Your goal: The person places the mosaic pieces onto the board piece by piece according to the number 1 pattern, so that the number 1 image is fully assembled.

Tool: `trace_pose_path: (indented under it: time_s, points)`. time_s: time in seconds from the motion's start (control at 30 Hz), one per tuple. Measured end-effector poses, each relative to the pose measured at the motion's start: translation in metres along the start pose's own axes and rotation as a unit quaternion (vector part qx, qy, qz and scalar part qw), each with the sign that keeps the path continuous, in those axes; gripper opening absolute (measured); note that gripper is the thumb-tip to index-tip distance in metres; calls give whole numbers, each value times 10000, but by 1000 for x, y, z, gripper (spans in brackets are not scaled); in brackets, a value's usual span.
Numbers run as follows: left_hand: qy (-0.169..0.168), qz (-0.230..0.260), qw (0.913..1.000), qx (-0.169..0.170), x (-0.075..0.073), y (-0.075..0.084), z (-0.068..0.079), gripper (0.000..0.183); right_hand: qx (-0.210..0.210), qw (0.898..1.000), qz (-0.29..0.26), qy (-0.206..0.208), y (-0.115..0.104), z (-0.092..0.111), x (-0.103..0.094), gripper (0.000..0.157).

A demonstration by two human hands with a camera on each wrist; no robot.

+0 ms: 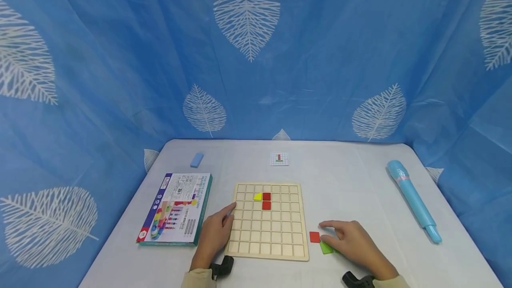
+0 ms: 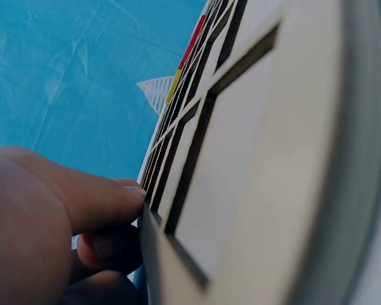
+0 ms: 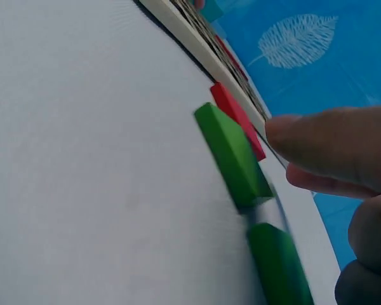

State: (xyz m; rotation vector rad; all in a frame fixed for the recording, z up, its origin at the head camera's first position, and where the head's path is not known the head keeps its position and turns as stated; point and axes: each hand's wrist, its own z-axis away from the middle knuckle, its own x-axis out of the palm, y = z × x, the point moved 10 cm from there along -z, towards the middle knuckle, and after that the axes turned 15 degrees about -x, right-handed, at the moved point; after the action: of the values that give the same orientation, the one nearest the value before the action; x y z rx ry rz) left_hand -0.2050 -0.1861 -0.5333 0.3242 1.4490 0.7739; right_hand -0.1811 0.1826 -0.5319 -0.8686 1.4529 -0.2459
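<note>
A square wooden grid board (image 1: 250, 252) lies flat mid-table. A yellow piece (image 1: 258, 196) and two red square tiles (image 1: 266, 205) sit in its upper cells. My left hand (image 1: 216, 231) rests at the board's left side; its fingertips touch the edge in the left wrist view. To the right of the board, my right hand (image 1: 354, 241) hovers over loose tiles, with thumb and index finger apart and nothing between them. A loose red tile (image 1: 314, 237) lies beside a green tile (image 1: 326, 248) partly hidden by that hand. The right wrist view shows a second green tile (image 3: 279, 264).
A printed box (image 1: 176, 217) lies left of the board, with a small blue block (image 1: 197, 160) behind it. A small card with a gridded picture (image 1: 279, 159) lies behind the board. Far right is a long light-blue cylindrical object (image 1: 414, 199). Blue curtains surround the table.
</note>
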Motion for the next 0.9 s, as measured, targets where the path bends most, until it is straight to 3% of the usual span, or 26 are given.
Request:
trace_pose_path:
  time_s: [0.23,0.5,0.9]
  points:
    - [25,-3,10000,-45,0,-2,0,37,-96,9998,-70,-146,-6,0,11,37]
    - [61,-1,10000,-13,0,-2,-2,37,-289,9983,499,-79,-16,-1,10,25]
    - [25,6,10000,-71,2,-3,-3,37,-884,9929,775,178,-28,-1,9,16]
